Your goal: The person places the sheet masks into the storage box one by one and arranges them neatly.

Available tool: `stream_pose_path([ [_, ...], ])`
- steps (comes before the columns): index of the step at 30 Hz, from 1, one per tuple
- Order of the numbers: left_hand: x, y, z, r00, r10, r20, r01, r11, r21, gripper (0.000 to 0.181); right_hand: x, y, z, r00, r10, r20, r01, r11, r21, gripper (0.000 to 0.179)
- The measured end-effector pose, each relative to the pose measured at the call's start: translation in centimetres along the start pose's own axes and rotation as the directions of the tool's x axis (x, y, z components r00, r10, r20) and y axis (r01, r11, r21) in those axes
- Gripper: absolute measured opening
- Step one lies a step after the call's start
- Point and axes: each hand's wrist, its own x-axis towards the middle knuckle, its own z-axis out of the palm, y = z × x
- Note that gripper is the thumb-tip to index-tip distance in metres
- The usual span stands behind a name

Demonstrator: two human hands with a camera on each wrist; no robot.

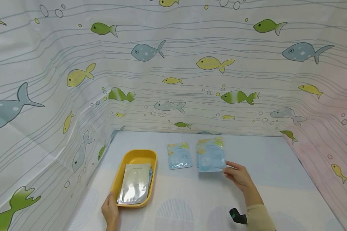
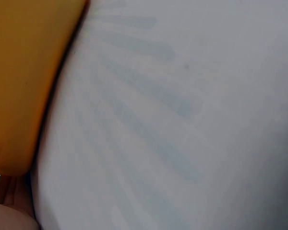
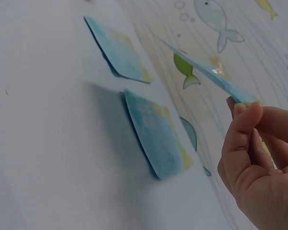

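Observation:
My right hand (image 1: 238, 176) pinches a light-blue sheet mask packet (image 1: 211, 157) by its near right corner, between thumb and fingers. In the right wrist view this packet (image 3: 216, 78) is raised off the table, seen nearly edge-on. Below it lies a matching packet (image 3: 156, 136), mostly covered in the head view. Another blue packet (image 1: 180, 157) lies flat to the left. My left hand (image 1: 110, 207) grips the near left corner of a yellow tray (image 1: 140, 154). Inside the tray a silver sheet mask packet (image 1: 135, 184) lies on top, with a blue edge showing beneath it.
A pale patterned cloth covers the table (image 1: 188, 192). Fish-printed sheeting (image 1: 173, 89) rises at the back and both sides. A small black device (image 1: 237, 216) sits by the right sleeve (image 1: 258, 216).

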Motion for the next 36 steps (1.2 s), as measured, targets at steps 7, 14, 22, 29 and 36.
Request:
stream_pose_path([
  [7, 0.1, -0.1, 0.0, 1.000, -0.012, 0.007, 0.012, 1.000, 0.013, 0.043, 0.3, 0.0, 2.5, 0.999, -0.023, 0.045, 0.024, 0.999, -0.029, 0.052],
  [14, 0.1, 0.0, 0.1, 1.000, -0.025, 0.005, 0.025, 0.999, 0.021, 0.044, 0.3, 0.1, 4.7, 0.993, -0.013, 0.113, 0.017, 0.999, -0.035, 0.055],
  [22, 0.2, -0.3, 0.3, 1.000, -0.007, 0.000, 0.007, 1.000, 0.016, 0.046, 0.6, 0.8, 7.3, 0.980, -0.009, 0.200, 0.019, 0.999, -0.046, 0.056],
  [29, 0.2, -0.2, 0.3, 1.000, 0.011, -0.008, -0.011, 1.000, 0.006, 0.046, 1.0, 1.4, 9.8, 0.969, -0.006, 0.249, 0.019, 0.999, -0.050, 0.054],
  [36, 0.2, -0.3, 0.2, 1.000, 0.012, -0.015, -0.012, 1.000, 0.004, 0.044, 0.9, 2.1, 12.2, 0.949, 0.007, 0.314, 0.009, 0.999, -0.052, 0.054],
])
